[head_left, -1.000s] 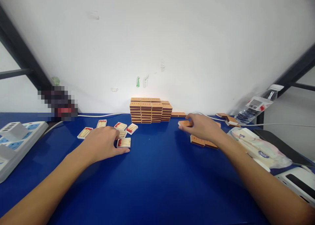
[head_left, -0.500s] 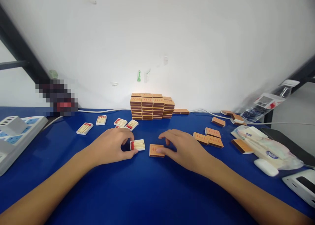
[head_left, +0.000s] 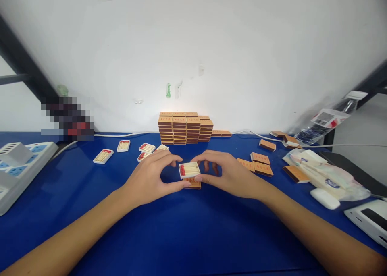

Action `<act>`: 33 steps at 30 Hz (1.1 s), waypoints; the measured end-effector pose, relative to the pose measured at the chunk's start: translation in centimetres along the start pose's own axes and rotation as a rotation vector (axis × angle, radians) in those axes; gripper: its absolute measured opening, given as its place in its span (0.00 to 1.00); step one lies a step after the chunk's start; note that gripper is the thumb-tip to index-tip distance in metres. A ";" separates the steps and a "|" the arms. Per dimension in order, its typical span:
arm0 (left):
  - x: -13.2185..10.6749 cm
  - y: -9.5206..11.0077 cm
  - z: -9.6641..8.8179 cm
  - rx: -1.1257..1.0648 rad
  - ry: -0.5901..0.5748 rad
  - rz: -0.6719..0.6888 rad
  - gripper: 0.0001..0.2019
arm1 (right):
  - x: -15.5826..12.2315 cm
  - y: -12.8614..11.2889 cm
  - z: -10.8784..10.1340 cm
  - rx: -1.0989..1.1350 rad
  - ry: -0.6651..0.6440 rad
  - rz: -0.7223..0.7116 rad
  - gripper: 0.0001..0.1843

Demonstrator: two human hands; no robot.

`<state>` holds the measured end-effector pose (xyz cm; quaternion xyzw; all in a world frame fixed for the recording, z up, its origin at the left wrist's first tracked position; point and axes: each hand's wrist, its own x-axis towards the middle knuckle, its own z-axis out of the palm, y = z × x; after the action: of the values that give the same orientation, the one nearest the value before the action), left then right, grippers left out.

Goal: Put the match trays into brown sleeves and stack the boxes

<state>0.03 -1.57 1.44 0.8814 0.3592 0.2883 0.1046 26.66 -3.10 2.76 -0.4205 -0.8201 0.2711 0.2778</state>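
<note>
At the middle of the blue table [head_left: 193,227], my left hand [head_left: 151,179] pinches a white tray of red-tipped matches [head_left: 189,169] between thumb and fingers. My right hand [head_left: 229,175] holds the same tray from the right side. An orange matchbox sleeve [head_left: 193,183] lies on the table just under the tray, with my right thumb at its edge. Several more filled trays [head_left: 103,156] lie to the left. Loose orange sleeves [head_left: 256,166] lie to the right. A neat stack of closed matchboxes [head_left: 185,127] stands against the wall behind my hands.
A white power strip [head_left: 18,171] sits at the left edge. At the right lie a tissue pack [head_left: 323,173], a white earbud case [head_left: 325,198], a dark tablet [head_left: 353,173] and a plastic bottle [head_left: 326,123]. A white cable [head_left: 121,135] runs along the wall.
My left hand carried a match tray from the left pile to the centre and lifted it. My right hand brought an orange sleeve over from the right and now meets the tray above it.
</note>
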 end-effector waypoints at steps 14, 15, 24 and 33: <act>0.0 -1.8 0.4 -0.137 -0.121 -0.074 0.13 | 0.4 3.1 -4.6 0.013 -0.187 0.150 0.23; 0.1 -1.9 0.2 -0.152 -0.114 -0.092 0.12 | 0.4 3.2 -4.6 0.019 -0.197 0.143 0.23; 0.0 -2.1 -0.1 -0.225 -0.146 -0.090 0.15 | 0.3 3.3 -4.3 0.063 -0.219 0.089 0.22; 0.0 -1.9 -0.3 -0.290 -0.170 -0.110 0.17 | 0.3 3.7 -3.7 0.122 -0.215 0.093 0.24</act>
<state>-1.23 -0.25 0.96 0.8574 0.3511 0.2555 0.2763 31.03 -0.18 2.91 -0.4092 -0.8066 0.3764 0.2006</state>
